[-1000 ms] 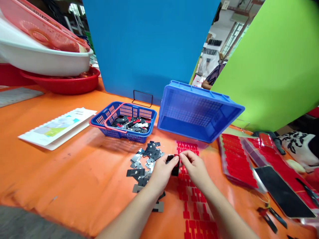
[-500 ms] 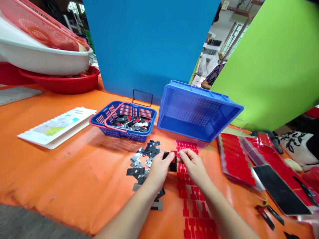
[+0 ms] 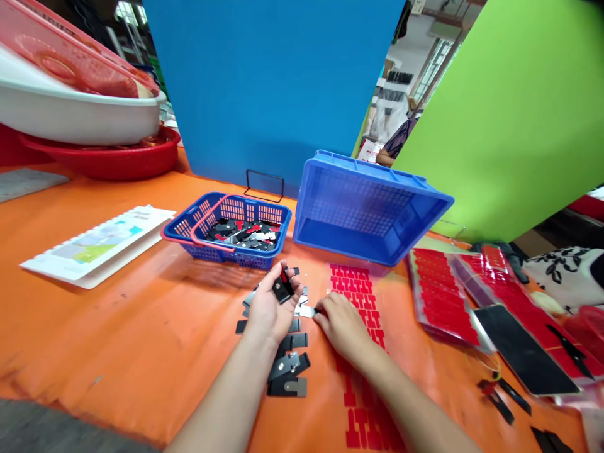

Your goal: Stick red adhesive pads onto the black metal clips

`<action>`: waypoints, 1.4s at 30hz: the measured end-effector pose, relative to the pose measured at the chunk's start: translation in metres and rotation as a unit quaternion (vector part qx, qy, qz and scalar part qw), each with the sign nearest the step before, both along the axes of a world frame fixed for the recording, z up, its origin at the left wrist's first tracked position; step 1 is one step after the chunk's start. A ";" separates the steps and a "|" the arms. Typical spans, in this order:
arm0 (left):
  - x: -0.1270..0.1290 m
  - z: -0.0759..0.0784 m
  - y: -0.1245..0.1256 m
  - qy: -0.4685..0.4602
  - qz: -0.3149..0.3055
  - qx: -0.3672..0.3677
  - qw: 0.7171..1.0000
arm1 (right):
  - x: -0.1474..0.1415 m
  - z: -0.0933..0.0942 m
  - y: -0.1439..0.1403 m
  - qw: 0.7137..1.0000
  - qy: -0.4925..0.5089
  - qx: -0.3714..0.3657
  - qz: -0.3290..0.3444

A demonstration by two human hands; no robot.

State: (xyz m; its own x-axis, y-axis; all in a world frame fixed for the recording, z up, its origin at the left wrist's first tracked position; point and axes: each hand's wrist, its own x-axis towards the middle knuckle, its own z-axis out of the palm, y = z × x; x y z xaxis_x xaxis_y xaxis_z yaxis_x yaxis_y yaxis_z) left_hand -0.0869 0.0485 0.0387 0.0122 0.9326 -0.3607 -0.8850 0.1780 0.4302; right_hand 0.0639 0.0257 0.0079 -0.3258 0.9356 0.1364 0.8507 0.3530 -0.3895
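My left hand (image 3: 267, 311) is turned palm up over the loose pile, its fingers curled around a small black metal plate (image 3: 282, 291) with a rivet and a bit of red on it. To its right, my right hand (image 3: 343, 326) reaches down and pinches the end of a flat, shiny metal plate (image 3: 306, 311) at the pile's edge. More black and grey metal plates (image 3: 296, 341) lie scattered beneath and in front of my left hand. Rows of red T-shaped stickers (image 3: 353, 286) run down the sheet under my right wrist, which hides part of them.
Behind the pile stands a blue basket (image 3: 226, 254) of similar plates, some with red on them. A blue crate (image 3: 358, 248) leans on its side beside it. Rightward lie bagged red pieces (image 3: 443, 299), a black phone-like slab (image 3: 526, 349) and snips (image 3: 500, 396). A calendar (image 3: 101, 242) lies left.
My hands have separated. The left one turned palm up with the black plate and red piece, while the right moved down and left to a plate in the pile. The view shifted slightly.
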 end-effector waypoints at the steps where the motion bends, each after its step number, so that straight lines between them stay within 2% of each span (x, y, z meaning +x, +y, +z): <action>1: 0.001 0.000 -0.001 -0.005 -0.002 0.001 1.000 | 0.001 0.000 0.000 1.000 0.010 -0.008 -0.005; 6: 0.003 0.000 -0.002 0.006 -0.018 0.032 0.999 | 0.001 -0.004 -0.002 0.995 0.086 -0.035 -0.031; 11: 0.013 -0.008 -0.004 0.104 -0.058 -0.010 0.993 | 0.006 -0.003 -0.005 0.991 0.123 -0.021 -0.058; 13: 0.026 -0.013 -0.010 0.148 -0.116 -0.023 0.982 | 0.016 0.002 -0.008 0.983 0.151 0.032 -0.099; 15: 0.043 -0.017 -0.020 0.168 -0.210 -0.029 0.963 | 0.029 0.007 -0.015 0.976 0.161 0.091 -0.118; 17: 0.058 -0.021 -0.030 0.154 -0.278 -0.021 0.948 | 0.042 0.011 -0.026 0.983 0.134 0.109 -0.067; 19: 0.068 -0.024 -0.037 0.137 -0.304 0.001 0.943 | 0.053 0.012 -0.039 0.989 0.107 0.094 0.024; 21: 0.072 -0.026 -0.040 0.142 -0.311 0.006 0.940 | 0.067 0.012 -0.052 0.989 0.107 0.075 0.066; 22: 0.072 -0.027 -0.040 0.154 -0.311 0.001 0.938 | 0.075 0.011 -0.058 0.990 0.115 0.071 0.046; 25: 0.071 -0.028 -0.038 0.184 -0.307 -0.002 0.934 | 0.102 0.009 -0.070 0.983 0.134 0.054 -0.112; 27: 0.071 -0.028 -0.038 0.187 -0.309 0.013 0.933 | 0.116 0.006 -0.076 0.981 0.114 0.012 -0.157; 31: 0.075 -0.028 -0.042 0.172 -0.325 0.022 0.930 | 0.121 -0.002 -0.087 0.992 0.031 -0.054 -0.109; 42: 0.088 -0.044 -0.051 0.217 -0.336 -0.022 0.916 | 0.086 -0.016 -0.087 0.988 -0.093 -0.004 -0.119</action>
State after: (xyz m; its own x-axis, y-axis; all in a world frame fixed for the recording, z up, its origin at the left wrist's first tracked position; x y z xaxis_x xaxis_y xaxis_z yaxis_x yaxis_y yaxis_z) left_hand 0.0012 -0.0022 -0.0052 0.4243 0.7521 -0.5043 -0.3164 0.6449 0.6957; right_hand 0.1499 -0.0610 -0.0082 -0.1141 0.9896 0.0877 0.9665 0.1310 -0.2206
